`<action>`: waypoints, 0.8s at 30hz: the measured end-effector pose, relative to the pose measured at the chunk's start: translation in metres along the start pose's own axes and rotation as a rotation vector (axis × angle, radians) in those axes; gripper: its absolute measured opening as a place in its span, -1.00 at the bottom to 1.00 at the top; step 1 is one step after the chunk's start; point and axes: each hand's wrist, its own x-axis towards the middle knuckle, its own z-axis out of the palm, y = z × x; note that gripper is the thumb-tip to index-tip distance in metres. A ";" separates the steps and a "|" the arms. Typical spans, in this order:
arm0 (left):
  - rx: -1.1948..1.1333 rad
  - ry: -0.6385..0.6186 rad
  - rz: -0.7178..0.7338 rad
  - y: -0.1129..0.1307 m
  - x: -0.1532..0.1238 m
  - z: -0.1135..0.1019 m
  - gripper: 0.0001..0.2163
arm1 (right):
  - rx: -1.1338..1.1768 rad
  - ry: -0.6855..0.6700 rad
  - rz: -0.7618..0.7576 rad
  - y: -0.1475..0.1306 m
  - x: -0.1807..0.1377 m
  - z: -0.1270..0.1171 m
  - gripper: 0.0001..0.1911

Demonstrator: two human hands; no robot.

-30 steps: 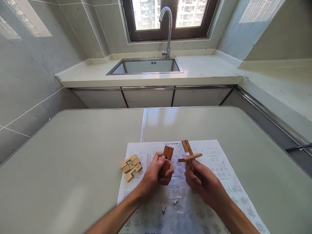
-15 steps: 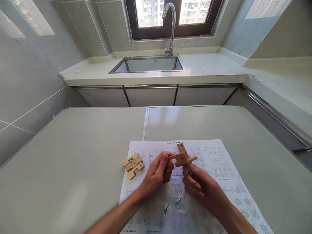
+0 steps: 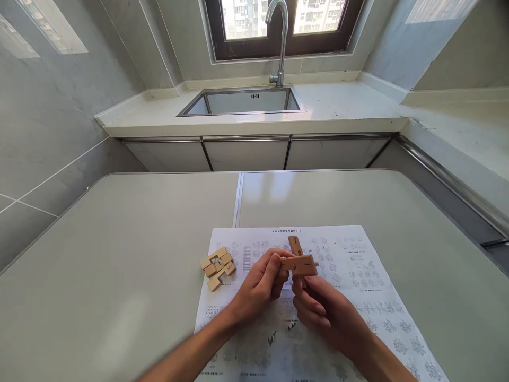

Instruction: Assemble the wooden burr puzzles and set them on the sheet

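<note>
Blocks of pale yellow wood [image 3: 218,268], squared and notched, lie bunched at the left border of a white printed paper sheet [image 3: 387,297], overlapping its edge onto a glossy pale grey tabletop [image 3: 119,254]. They probably sit there to give the hands room, yet be easy to reach. Just right of them, the left hand [image 3: 260,281] presses its thumb over curled fingers, clamped on the left end of a flat brown wooden piece [image 3: 305,265]. Gripping only that end leaves the broad face, with its small dark mark, uncovered. Behind it, a narrow brown wooden bar [image 3: 294,243] stands at a slant, its marked top end showing above. The two cross; whether they interlock or merely touch, I cannot tell. Furthest right, the right hand [image 3: 328,310] pinches the bar's largely hidden lower end between thumb and fingertips, the other fingers curled beneath. Holding from below likely leaves the crossing in plain sight and gives the left hand something steady to work against. Both pieces are held above the sheet, perhaps so that its printed figures lie close under the eye.
</note>
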 end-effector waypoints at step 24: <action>0.070 -0.084 -0.080 0.003 -0.003 -0.001 -0.55 | -0.196 -0.445 0.071 0.008 -0.005 0.001 -0.67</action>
